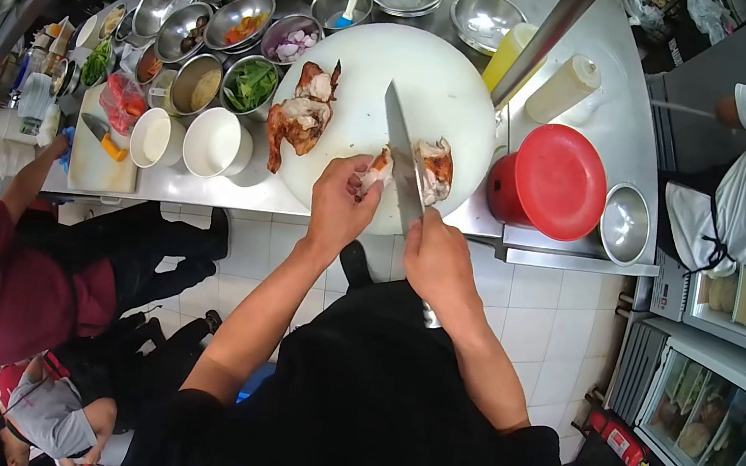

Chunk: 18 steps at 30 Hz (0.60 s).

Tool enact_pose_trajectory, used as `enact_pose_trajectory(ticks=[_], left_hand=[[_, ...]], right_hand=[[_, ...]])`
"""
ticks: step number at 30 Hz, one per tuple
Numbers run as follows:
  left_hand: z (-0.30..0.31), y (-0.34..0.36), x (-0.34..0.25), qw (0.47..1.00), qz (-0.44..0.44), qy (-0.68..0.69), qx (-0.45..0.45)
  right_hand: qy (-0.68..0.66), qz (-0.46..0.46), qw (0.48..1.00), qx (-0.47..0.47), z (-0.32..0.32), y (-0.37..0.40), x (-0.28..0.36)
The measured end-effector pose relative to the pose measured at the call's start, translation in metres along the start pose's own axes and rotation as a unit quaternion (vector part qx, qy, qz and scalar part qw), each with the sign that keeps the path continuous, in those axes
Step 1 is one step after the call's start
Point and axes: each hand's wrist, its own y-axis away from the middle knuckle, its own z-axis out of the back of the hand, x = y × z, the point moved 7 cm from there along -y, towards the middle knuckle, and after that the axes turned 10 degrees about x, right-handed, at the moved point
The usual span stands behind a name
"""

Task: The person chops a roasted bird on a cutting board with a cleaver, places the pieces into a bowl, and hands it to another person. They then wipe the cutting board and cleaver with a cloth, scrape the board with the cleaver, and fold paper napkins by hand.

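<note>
Knife (400, 138) of chef's pattern, its handle gripped in the person's right hand (439, 255), the blade slanting over the round white cutting board (404, 54) with its tip toward the board's far side. Left hand (343, 203): fingers and thumb pinched on a small piece of roast poultry (373, 173) over the board's near part, just left of the blade. Whether edge and meat touch cannot be told from where I stand.

Handling (judged): the pinched piece should be light, soft in the flesh and stiff at any bone, its greasy skin apt to slip or tear; the best hold is on the firm meat, fingertips curled clear of the edge. The rigid, heavier knife is best held by its handle.

A browned poultry portion (436, 169) lies on the board's right part, across the blade from the pinched piece, with neither hand holding it. Leg-like joints (297, 125) lie on the board's left part, apart from the left hand.

Surroundings: right of the board, a red round dish (562, 182), with a squeeze bottle (568, 88) off the board's far right. Left of the board, a steel bowl of green leaves (250, 84) and a white tub (217, 146); well beyond these, a co-worker in a maroon shirt (33, 293).
</note>
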Motion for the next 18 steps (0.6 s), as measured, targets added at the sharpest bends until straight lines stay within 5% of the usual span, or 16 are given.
enact_pose_trajectory(ticks=[6,18], left_hand=[[0.003,0.005,-0.013,0.999,-0.045,-0.024,0.010],[-0.001,-0.006,-0.012,0.996,-0.090,0.006,0.029]], right_hand=[[-0.084,0.108,0.986,-0.093,0.008,-0.011,-0.001],[-0.077,0.117,0.988,-0.068,-0.005,-0.031,0.003]])
